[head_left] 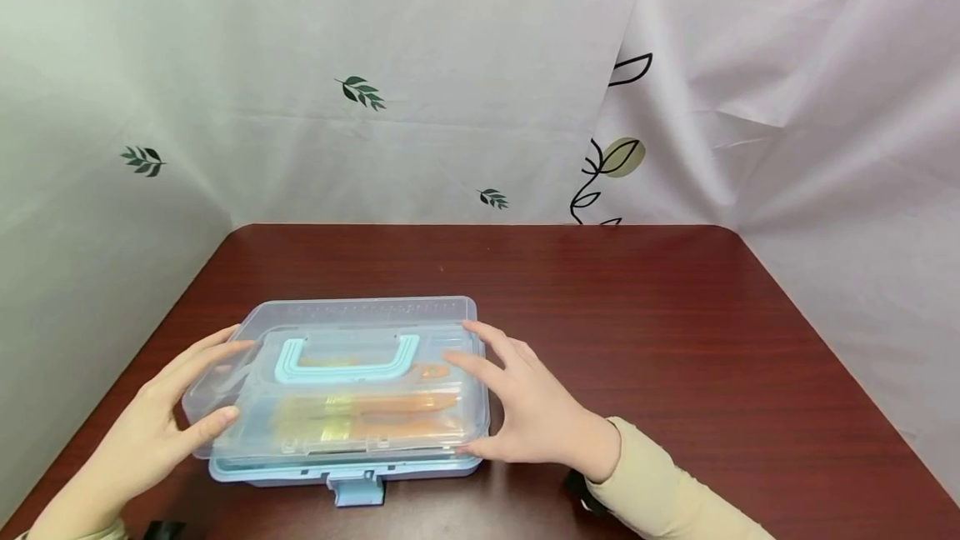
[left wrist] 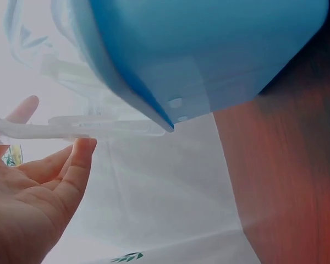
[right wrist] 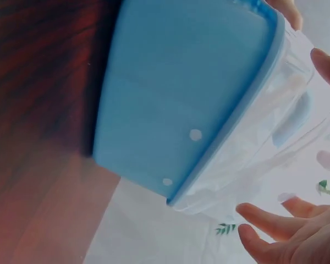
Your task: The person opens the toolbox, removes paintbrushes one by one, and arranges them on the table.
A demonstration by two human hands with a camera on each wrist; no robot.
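Note:
A light-blue plastic storage box (head_left: 262, 473) with a clear lid (head_left: 442, 311) stands at the near left of the table. The lid lies askew on the base, jutting out past its left end. A pale-blue carry handle (head_left: 345, 373) is folded flat on the lid, and the front latch (head_left: 357, 490) hangs down unfastened. My left hand (head_left: 161, 415) holds the lid's overhanging left end between thumb and fingers; its fingertips (left wrist: 85, 146) meet the lid's edge. Spread over the right end, my right hand (head_left: 525, 402) has loosely bent fingers close to the lid.
Through the lid show slender orange items (head_left: 412, 415) with yellow-green parts. The dark red-brown table (head_left: 637, 315) extends right and behind the box. White cloth (head_left: 450, 40) with leaf prints hangs around the back and sides.

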